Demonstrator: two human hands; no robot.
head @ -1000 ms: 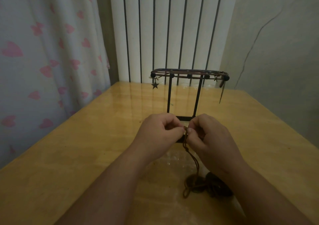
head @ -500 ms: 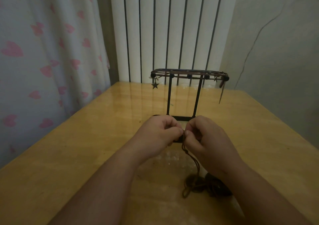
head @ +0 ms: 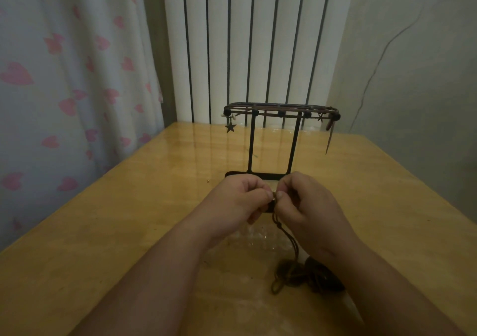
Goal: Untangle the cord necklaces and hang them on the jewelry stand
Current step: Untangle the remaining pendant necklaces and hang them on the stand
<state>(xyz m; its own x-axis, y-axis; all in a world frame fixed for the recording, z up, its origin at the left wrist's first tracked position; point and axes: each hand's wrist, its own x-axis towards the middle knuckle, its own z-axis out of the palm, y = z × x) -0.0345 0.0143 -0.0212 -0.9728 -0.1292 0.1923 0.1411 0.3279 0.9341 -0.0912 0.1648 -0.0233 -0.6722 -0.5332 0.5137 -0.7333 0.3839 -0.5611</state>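
Wooden table (head: 129, 219), black jewelry stand (head: 251, 142) at its far middle with cords draped over the top bar. Just in front of the stand's base I see the left hand (head: 237, 201) and right hand (head: 307, 211) both pinching one brown cord necklace (head: 285, 232), barely shifted from before. Its tail drops to the tangled pile (head: 317, 276), nearer me than the stand.
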